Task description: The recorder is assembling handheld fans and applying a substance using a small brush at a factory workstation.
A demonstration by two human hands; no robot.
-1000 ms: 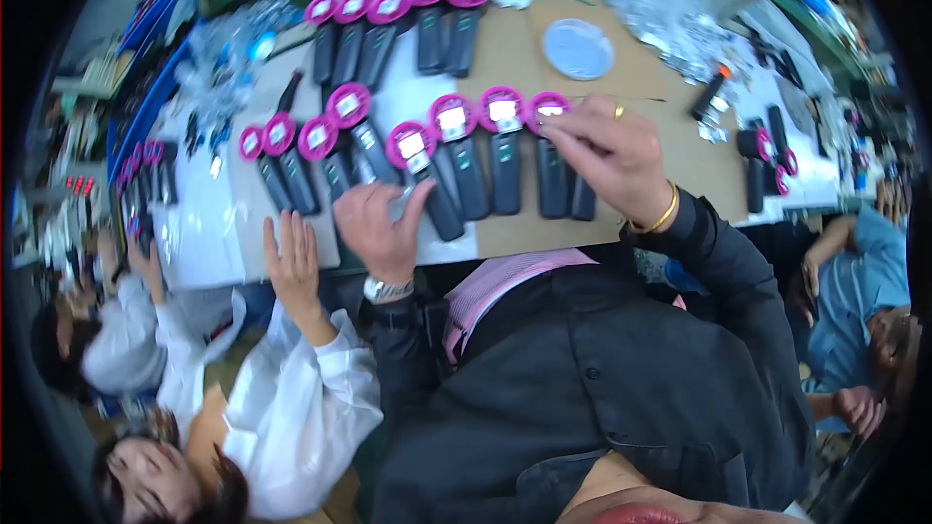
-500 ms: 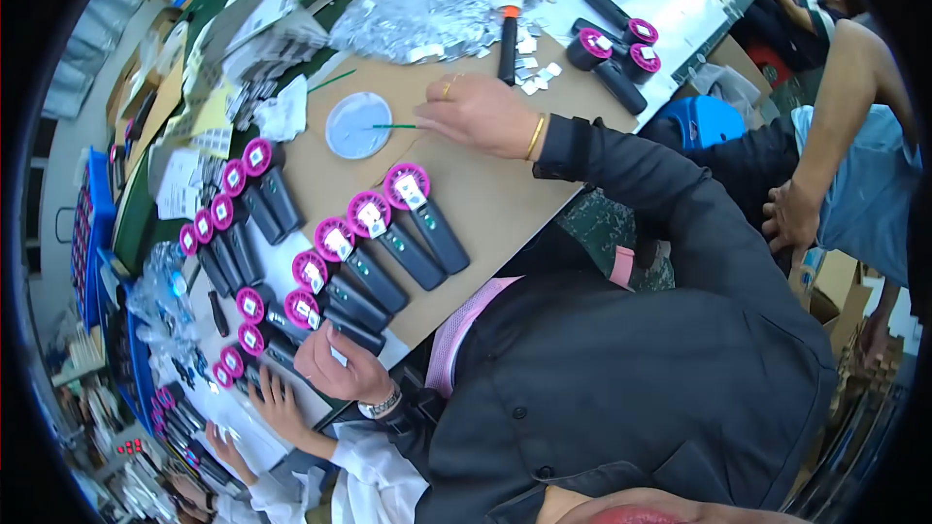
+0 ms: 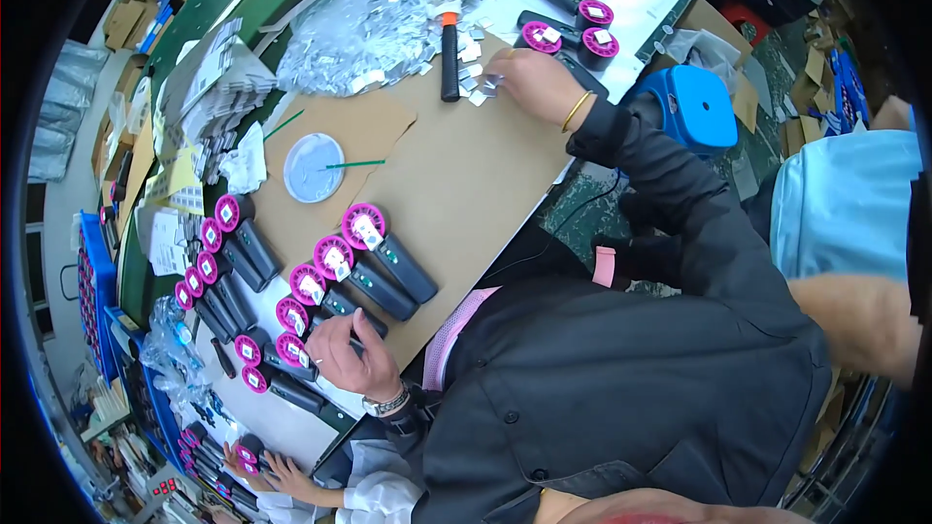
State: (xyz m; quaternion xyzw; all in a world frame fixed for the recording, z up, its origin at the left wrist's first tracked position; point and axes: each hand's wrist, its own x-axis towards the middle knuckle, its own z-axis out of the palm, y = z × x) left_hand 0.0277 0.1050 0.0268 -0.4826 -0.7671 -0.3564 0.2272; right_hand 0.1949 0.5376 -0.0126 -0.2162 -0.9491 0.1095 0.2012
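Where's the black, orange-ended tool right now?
In the head view, the black tool lies upper centre, between the plastic pile and the silvery squares, left of the right hand.

Head-worn fisheye — downward; wide

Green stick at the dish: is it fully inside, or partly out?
Partly out: the stick has one end within the dish, the other beyond its rim.
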